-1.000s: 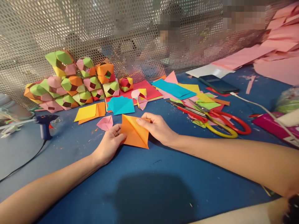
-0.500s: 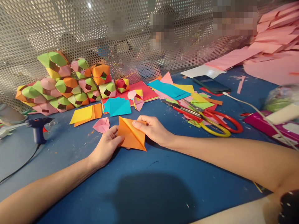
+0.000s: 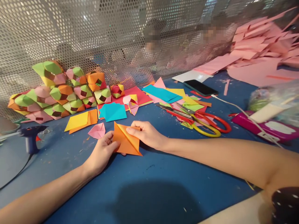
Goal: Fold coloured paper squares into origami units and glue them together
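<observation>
Between my hands is a square of orange origami paper [image 3: 125, 143] with a raised diagonal crease running from upper left to lower right. My left hand [image 3: 104, 149] pinches its left edge, thumb on top and fingers beneath. At the upper right edge my right hand [image 3: 147, 133] grips it, the thumb lying along the crease. Just beyond my left hand lies a folded pink paper piece [image 3: 97, 130]. Behind it are yellow and orange paper squares [image 3: 78, 120] and a stack of blue paper [image 3: 113, 112].
Folded paper balls [image 3: 62, 93] are piled against the perforated metal screen [image 3: 130, 40]. A glue gun [image 3: 31, 137] stands at left. Scissors [image 3: 207, 126] lie on paper scraps at right, near a phone [image 3: 200, 87] with a cable, a magenta object [image 3: 263, 127] and pink paper strips [image 3: 261, 43].
The view has shifted slightly, so the table things sit a little further left and mostly lower. Both hands keep the same hold on the orange paper.
</observation>
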Tool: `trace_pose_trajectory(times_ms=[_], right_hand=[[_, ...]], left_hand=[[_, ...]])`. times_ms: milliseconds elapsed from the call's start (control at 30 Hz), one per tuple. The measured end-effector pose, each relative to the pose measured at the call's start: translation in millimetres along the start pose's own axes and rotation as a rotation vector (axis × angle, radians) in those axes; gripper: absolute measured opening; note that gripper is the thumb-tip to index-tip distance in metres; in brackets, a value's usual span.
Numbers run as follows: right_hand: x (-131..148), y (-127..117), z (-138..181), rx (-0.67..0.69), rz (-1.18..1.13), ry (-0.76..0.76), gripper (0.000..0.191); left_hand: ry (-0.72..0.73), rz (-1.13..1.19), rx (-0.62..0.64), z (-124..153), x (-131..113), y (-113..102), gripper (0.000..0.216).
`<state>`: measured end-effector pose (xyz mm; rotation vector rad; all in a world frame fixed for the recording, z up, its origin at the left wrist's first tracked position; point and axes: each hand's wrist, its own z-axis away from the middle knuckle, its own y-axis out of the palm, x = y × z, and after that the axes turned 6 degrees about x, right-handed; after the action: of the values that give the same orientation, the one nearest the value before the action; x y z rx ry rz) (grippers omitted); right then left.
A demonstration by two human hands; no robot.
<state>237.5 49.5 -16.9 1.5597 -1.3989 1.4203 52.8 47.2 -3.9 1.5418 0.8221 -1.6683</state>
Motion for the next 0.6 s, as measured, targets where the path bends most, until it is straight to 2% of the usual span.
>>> trace_pose_trajectory(times_ms=[167, 400, 600], right_hand=[[-1.9, 0.7, -0.7, 0.010, -0.001, -0.012, 0.034], [-0.8, 0.5, 0.6, 0.014, 0.014, 0.002, 0.034], [1.0, -0.6, 3.3, -0.007, -0.018, -0.002, 0.035]], left_hand=[[-0.015, 0.000, -0.001, 1.0, -2.9, 0.8, 0.027], [0.006, -0.012, 0.043, 1.0, -0.8, -1.8, 0.021], [-0.009, 0.058, -0.009, 0.8, 1.3, -1.0, 0.025]])
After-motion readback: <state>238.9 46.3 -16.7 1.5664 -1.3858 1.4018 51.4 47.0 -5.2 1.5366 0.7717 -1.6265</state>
